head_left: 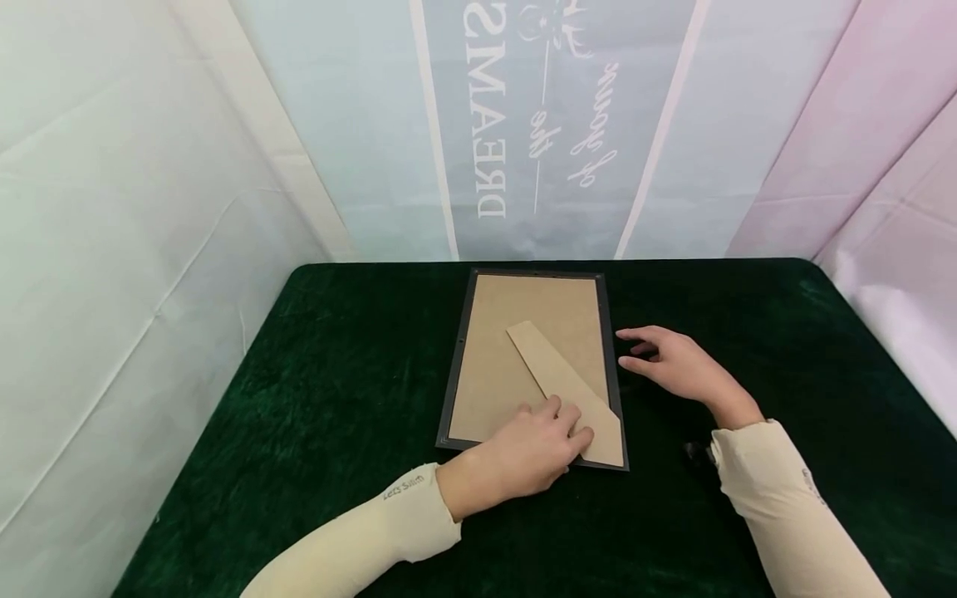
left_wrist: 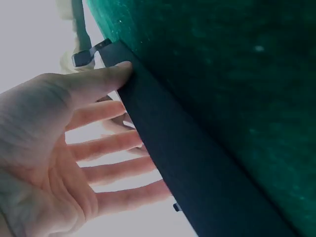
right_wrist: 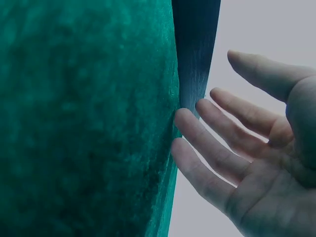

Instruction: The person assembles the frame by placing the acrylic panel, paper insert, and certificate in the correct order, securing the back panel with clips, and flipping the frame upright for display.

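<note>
A picture frame [head_left: 458, 365] with a thin black border lies back side up on the table, its tan backing board [head_left: 508, 299] showing. A tapered stand leg [head_left: 568, 378] lies slantwise across the board, its wide end at the near right corner. At the near edge, my left hand [head_left: 527, 453] grips the frame. In the left wrist view its thumb [left_wrist: 121, 74] presses the black outer side, while the fingers reach over the back. My right hand [head_left: 676, 361] is just off the frame's right side, holding nothing. Its fingers [right_wrist: 212, 148] are spread and slightly bent in the right wrist view.
Dark green velvety cloth [head_left: 336, 374] covers the table. Beyond its far edge hangs a pale printed curtain [head_left: 553, 124] with mirrored lettering, and light fabric walls [head_left: 134, 208] stand on both sides. A small black object [head_left: 699, 453] shows beside the right sleeve.
</note>
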`<state>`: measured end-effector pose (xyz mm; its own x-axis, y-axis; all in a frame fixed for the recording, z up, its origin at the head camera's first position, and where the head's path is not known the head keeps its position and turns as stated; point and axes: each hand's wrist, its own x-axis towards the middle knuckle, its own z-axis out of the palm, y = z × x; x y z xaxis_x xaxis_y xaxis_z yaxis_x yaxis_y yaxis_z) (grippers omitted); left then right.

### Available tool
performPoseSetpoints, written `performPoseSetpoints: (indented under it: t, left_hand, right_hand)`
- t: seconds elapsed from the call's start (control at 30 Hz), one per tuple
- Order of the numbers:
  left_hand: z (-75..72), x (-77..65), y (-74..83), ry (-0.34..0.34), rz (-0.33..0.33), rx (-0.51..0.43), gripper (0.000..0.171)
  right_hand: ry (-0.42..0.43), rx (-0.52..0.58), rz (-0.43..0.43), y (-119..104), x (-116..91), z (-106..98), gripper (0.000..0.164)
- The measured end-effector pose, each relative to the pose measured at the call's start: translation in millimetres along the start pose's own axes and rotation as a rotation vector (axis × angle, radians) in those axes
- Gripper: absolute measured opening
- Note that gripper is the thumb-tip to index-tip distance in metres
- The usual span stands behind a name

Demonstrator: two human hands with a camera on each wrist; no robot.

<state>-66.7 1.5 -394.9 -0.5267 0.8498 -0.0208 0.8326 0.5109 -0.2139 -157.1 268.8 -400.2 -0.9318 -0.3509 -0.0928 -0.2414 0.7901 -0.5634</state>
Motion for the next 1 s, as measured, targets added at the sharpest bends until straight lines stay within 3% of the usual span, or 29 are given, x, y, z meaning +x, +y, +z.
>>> performPoseSetpoints:
  t: [0.17, 0.3, 0.4, 0.5, 0.6, 0.7, 0.77, 0.83, 0.9, 1.0]
  left_hand:
    - [-2.3, 6.4, 6.9, 0.088, 0.032, 0.08, 0.022]
    - [-3.1, 12.6, 10.1, 0.09, 0.021, 0.071, 0.019]
    - [-5.0, 13.5, 4.2, 0.026, 0.019, -0.027, 0.025]
    - [-9.6, 6.1, -12.2, -0.044, -0.024, -0.234, 0.037]
    - [-11.7, -9.8, -36.6, 0.003, -0.167, -0.385, 0.04]
    - [-5.1, -30.3, -61.5, 0.125, -0.421, -0.409, 0.039]
    - [2.7, -42.6, -74.9, 0.154, -0.615, -0.428, 0.043]
    - [11.4, -51.7, -84.9, 0.129, -0.777, -0.49, 0.053]
    - [19.5, -58.8, -91.6, 0.068, -0.881, -0.581, 0.063]
    - [29.1, -66.2, -97.3, -0.027, -0.923, -0.7, 0.068]
  right_hand:
    - [-0.01, -0.01, -0.034, 0.9, 0.2, 1.0, 0.056]
    - [-0.011, -0.008, -0.051, 3.4, -0.1, 1.2, 0.058]
    - [-0.011, -0.009, -0.052, 5.1, 0.3, 1.8, 0.058]
    - [-0.023, -0.013, -0.046, 5.7, 2.2, 3.1, 0.059]
    - [-0.035, -0.021, -0.031, 5.9, 3.8, 3.2, 0.06]
    - [-0.043, -0.026, -0.02, 4.9, 4.5, 3.0, 0.062]
    - [-0.047, -0.025, -0.016, 4.3, 4.5, 3.0, 0.063]
    - [-0.046, -0.024, -0.02, 3.2, 4.2, 3.1, 0.063]
    - [-0.049, -0.02, -0.024, 2.2, 3.9, 3.9, 0.064]
    - [-0.061, -0.013, -0.026, 0.6, 3.6, 5.9, 0.066]
